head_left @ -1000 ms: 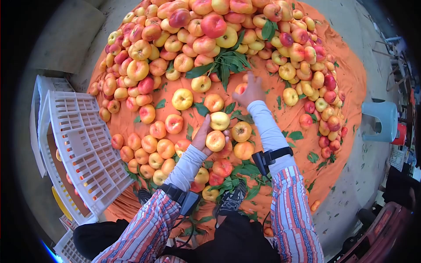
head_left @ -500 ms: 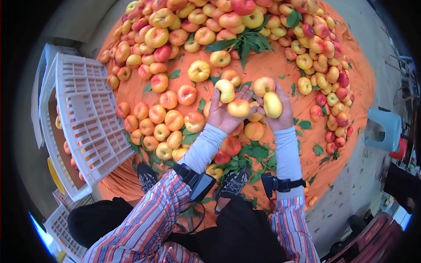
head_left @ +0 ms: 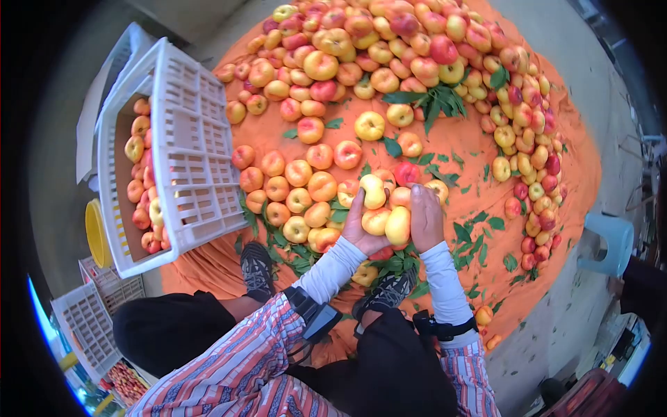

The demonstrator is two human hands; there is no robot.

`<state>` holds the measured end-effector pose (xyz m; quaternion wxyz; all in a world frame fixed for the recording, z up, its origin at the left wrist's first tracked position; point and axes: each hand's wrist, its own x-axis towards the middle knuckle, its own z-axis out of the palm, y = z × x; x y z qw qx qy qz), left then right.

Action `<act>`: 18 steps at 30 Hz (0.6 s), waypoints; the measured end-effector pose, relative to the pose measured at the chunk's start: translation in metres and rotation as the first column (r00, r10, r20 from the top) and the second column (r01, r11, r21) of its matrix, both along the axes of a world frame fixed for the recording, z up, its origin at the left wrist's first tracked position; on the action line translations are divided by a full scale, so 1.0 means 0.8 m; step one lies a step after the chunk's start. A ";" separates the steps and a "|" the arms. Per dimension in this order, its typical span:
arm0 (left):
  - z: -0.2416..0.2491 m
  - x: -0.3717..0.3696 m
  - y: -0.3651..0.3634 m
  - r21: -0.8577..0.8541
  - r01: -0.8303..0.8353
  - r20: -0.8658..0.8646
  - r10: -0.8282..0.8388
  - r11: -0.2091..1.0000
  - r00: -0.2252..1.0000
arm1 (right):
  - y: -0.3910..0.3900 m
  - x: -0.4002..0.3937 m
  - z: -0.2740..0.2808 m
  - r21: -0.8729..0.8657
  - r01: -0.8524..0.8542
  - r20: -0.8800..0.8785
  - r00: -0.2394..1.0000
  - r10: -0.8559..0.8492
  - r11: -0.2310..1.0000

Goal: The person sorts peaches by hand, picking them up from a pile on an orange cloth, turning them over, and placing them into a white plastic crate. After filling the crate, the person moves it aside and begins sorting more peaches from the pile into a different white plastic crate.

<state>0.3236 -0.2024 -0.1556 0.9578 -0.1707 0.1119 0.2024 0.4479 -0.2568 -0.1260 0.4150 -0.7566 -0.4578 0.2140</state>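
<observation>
Between my two hands sits a cluster of yellow flat peaches [head_left: 376, 222]. My left hand [head_left: 363, 235] cups them from below, its thumb along a pale yellow flat peach [head_left: 372, 191]. From the other side my right hand [head_left: 426, 221] presses its palm and straight fingers against the cluster, by another yellow flat peach [head_left: 398, 226]. The palms are partly hidden by the fruit. Under and just beyond the hands, more flat peaches [head_left: 322, 186] lie in a group on the orange cloth [head_left: 479, 198].
A white plastic crate [head_left: 201, 160] with flat peaches inside stands at the left. A large heap of flat peaches [head_left: 389, 52] curves along the back and right. Green leaves [head_left: 442, 103] are scattered about. A light blue stool [head_left: 606, 243] stands right, and my shoes [head_left: 258, 272] rest on the cloth.
My hands have come together, bringing the flat peaches they held apart into one cluster. The view has turned left, showing more of the crate's inside.
</observation>
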 end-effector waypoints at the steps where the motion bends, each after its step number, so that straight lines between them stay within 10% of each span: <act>1: 0.008 -0.004 0.005 -0.011 -0.043 0.051 0.044 0.999 0.998 | 0.009 -0.004 0.012 0.022 -0.035 -0.025 0.999 0.035 0.999; 9: 0.145 -0.101 0.090 0.280 -0.462 0.102 0.452 0.842 0.886 | 0.115 -0.053 0.124 0.282 -0.236 -0.119 0.953 0.278 0.930; 12: 0.179 -0.191 0.147 0.079 -0.616 0.238 0.585 0.784 0.775 | 0.116 -0.051 0.109 0.221 -0.291 -0.059 0.949 0.311 0.931; 18: 0.161 -0.403 0.261 0.600 -0.696 -0.125 0.906 0.394 0.405 | 0.121 0.023 0.009 0.009 -0.014 -0.103 0.995 0.015 1.000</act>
